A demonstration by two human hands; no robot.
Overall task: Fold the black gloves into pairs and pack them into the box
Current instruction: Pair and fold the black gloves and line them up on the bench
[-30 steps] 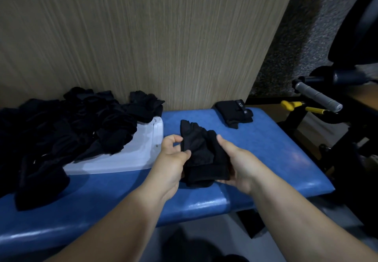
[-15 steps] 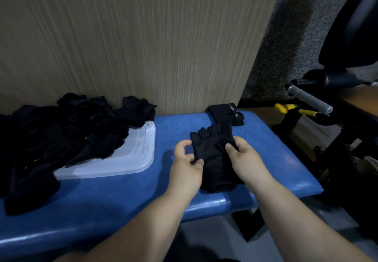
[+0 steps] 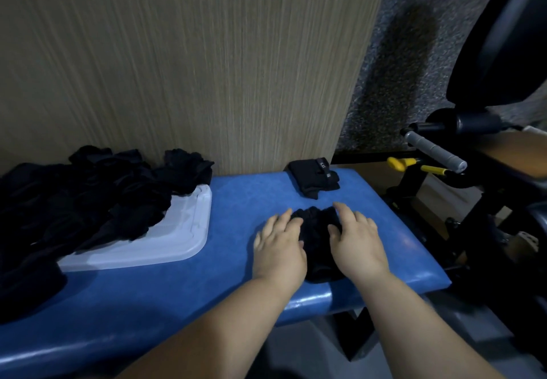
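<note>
A pair of black gloves (image 3: 315, 232) lies flat on the blue bench (image 3: 236, 201) near its right front edge. My left hand (image 3: 279, 248) presses its left side with straight fingers. My right hand (image 3: 356, 241) presses its right side the same way. Behind them a folded black glove pair (image 3: 315, 176) lies by the wooden wall. At the left a heap of loose black gloves (image 3: 88, 195) spills over a white plastic tray (image 3: 165, 239). No box shows in view.
A wood-grain panel (image 3: 192, 68) stands right behind the bench. To the right is dark gym equipment with a grey handle (image 3: 433, 152) and a yellow lever (image 3: 414, 167). The bench ends at a rounded corner on the right.
The glove pair, held up between both hands before, now lies on the bench further right. Both hands have opened flat on top of it.
</note>
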